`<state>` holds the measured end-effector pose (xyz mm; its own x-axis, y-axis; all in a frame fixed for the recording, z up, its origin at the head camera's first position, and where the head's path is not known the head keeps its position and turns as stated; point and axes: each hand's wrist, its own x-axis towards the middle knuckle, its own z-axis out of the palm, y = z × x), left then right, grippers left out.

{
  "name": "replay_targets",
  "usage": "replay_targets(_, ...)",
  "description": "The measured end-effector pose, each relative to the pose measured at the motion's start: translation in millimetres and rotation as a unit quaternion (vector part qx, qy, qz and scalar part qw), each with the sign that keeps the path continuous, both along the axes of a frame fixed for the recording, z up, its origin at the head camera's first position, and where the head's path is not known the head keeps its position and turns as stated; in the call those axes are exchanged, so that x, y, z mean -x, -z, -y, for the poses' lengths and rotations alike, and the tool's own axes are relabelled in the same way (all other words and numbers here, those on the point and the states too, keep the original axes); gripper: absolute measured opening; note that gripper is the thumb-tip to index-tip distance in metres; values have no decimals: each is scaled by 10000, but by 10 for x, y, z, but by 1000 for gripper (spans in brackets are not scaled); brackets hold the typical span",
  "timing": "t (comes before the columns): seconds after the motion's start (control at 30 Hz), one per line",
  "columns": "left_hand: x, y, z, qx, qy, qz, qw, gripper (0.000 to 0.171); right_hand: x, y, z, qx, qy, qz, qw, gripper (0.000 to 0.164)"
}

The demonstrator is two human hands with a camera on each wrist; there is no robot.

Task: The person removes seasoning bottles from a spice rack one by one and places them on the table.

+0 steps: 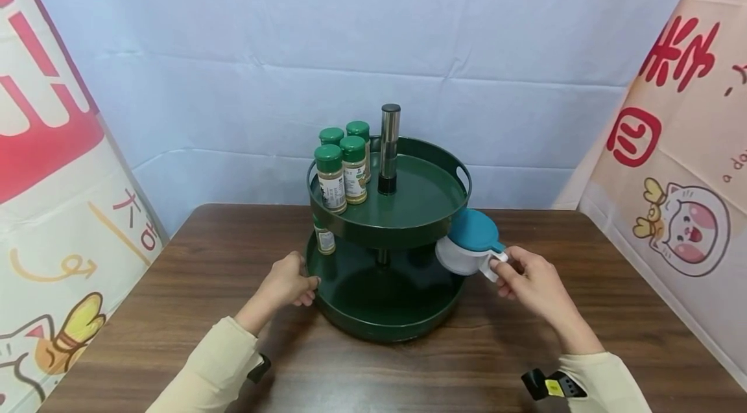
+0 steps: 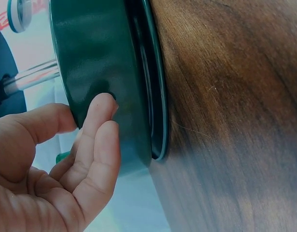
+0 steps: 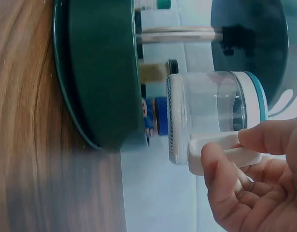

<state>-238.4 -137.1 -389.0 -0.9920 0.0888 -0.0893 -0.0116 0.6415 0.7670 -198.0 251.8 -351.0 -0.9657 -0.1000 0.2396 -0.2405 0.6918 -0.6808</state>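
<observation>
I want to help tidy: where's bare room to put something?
Bare: upper tray, between post and right rim; lower tray, its front middle; table, left of the left grip. Crowded: upper tray's left, with four bottles, and lower tray's right, where the right grip holds a jar.

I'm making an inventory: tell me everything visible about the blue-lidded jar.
The jar has a clear, glass-like body, ridged base edge, white collar, white handle and closed blue lid. It is held roughly upright at the right edge of the lower tray, base raised above it. The right hand pinches its handle.
</observation>
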Motion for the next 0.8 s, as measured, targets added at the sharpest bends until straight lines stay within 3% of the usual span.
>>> replay_targets(0.53,-3,22,1,-108,-10,83,9999,51,101,113,-269,242,811,513,9951,28)
replay_targets(0.8,-3,-8,-6,-16,-6,56,10000,37,138,176,-355,324,1046,848,9904,28)
